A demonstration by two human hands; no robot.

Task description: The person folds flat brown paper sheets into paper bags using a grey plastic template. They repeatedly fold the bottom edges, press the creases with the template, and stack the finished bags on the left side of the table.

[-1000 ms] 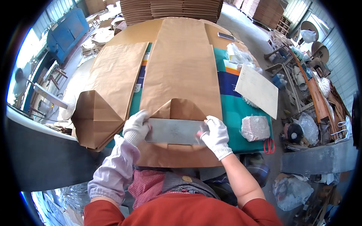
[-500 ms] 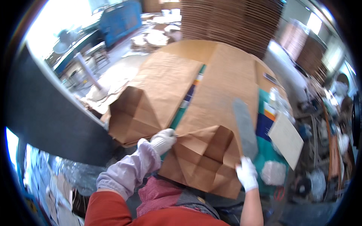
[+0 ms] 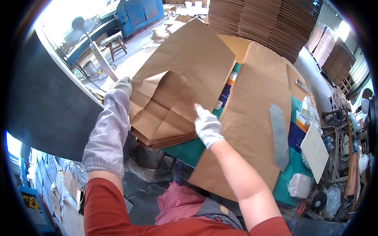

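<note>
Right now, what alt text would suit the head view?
Gloved left hand at the left edge of brown paper with a folded end, gloved right hand near its right side; a grey plate lies on another brown sheet to the right.

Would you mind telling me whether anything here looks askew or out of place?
Yes, mildly: the pale board on the right sits skewed and seems to overhang the green tabletop, and the grey metal plate lies slantwise, its near end jutting past the brown paper stack.
</note>
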